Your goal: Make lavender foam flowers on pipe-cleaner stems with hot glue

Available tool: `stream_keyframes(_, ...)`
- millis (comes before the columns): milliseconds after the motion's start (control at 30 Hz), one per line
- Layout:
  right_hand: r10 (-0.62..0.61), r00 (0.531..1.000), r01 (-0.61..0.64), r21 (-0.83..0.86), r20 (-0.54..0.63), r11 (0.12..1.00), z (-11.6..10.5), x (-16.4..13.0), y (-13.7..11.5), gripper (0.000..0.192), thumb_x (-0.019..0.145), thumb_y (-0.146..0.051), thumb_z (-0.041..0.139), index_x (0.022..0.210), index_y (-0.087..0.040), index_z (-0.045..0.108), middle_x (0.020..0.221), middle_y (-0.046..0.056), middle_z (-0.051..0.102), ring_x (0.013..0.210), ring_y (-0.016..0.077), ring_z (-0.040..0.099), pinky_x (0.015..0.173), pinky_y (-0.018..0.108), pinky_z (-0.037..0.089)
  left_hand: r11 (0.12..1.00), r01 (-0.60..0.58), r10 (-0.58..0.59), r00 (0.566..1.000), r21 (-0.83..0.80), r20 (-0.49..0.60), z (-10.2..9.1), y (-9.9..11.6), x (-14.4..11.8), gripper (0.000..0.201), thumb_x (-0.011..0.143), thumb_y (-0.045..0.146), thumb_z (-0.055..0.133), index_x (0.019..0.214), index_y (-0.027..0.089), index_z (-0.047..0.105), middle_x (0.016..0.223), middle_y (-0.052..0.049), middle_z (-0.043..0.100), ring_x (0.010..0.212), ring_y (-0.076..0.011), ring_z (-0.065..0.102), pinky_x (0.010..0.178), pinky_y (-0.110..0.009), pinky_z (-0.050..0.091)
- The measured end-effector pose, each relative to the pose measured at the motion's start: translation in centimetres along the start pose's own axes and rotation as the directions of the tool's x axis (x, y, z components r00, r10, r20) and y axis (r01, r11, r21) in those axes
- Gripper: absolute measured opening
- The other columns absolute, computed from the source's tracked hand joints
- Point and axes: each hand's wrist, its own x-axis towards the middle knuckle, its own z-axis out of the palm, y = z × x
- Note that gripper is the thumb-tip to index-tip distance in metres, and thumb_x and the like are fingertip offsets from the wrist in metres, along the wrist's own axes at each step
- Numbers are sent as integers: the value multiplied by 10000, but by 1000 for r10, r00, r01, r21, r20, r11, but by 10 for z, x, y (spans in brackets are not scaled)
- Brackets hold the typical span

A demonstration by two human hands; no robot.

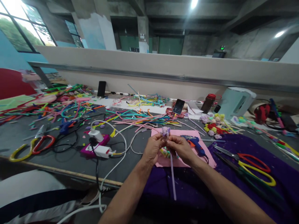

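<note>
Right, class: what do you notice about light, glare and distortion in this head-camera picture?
Head view: the window is blown out white, ceiling lamps flare, the wide lens bows the wall and table edge; both hands and the flower are evenly lit and sharp.

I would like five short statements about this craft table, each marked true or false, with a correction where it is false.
1. Both hands hold a pale purple pipe cleaner flower. True: the left hand and the right hand meet at the pipe cleaner flower, whose stem hangs down.
2. A blue glue gun lies on the pink sheet. True: the glue gun rests on the pink sheet, right of the hands.
3. The red and yellow scissors on the purple cloth are in the right hand. False: the scissors lie untouched.
4. The white plug sits in a green power strip. False: the power strip is magenta.
5. The bottle near the wall has a blue cap. False: the bottle has a red cap.
</note>
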Motion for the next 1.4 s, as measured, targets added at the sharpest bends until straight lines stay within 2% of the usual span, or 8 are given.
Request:
stream_keyframes(433,15,999,-13,67,-37,998,-12,5,-6,245,757,-389,578,686,-156,549,535,-40,515,367,48,389,352,178,311,988,116,-126,988,104,94,-4,6,1,328,632,286,706,926,152,649,791,-29,636,606,-89,559,550,-202,400)
stream_keyframes(600,-7,998,14,127,-58,992,-23,11,-8,237,740,-384,597,721,-148,590,551,-30,518,373,45,387,352,174,314,990,82,-85,996,116,17,-7,8,4,171,692,300,596,650,137,568,611,7,552,453,-60,480,388,-173,288)
stream_keyframes(733,-14,999,21,144,-50,989,-25,12,-9,241,738,-387,601,716,-147,592,549,-26,518,377,44,379,352,169,302,996,72,-73,997,51,12,-5,7,5,291,712,277,533,514,166,351,462,66,359,341,-20,294,337,-154,174)
stream_keyframes(900,-13,1000,12,151,3,988,-25,10,-9,222,748,-370,592,724,-150,590,546,-27,517,390,51,383,357,172,296,993,97,-97,995,68,-8,-4,8,4,388,716,329,568,491,181,288,400,91,262,309,-12,187,316,-154,83)
stream_keyframes(1000,-11,999,6,136,42,991,-25,8,-9,242,751,-390,582,723,-150,595,546,-26,527,387,54,389,367,181,303,995,19,-16,999,98,-30,-6,7,4,434,718,422,576,459,169,335,392,71,321,302,-20,255,311,-162,134)
stream_keyframes(1100,-1,996,-9,110,88,994,-27,7,-9,257,750,-408,580,726,-153,600,551,-28,530,381,55,393,378,189,311,980,-49,59,997,192,-46,-9,4,6,367,723,455,572,564,126,550,486,7,511,347,-41,388,335,-168,221)
stream_keyframes(1233,-6,991,-1,58,133,998,-31,6,-10,272,755,-419,575,739,-150,609,565,-22,528,403,60,396,392,189,311,956,-1,-6,1000,295,23,-13,2,8,338,704,437,610,694,102,654,494,-15,555,375,-48,413,365,-167,249)
stream_keyframes(1400,-15,991,12,20,136,1000,-34,8,-11,283,748,-429,582,756,-149,618,547,-21,516,435,73,409,425,196,324,968,25,-35,999,248,35,-12,5,7,294,620,343,708,808,120,673,567,-13,602,402,-43,425,371,-160,257)
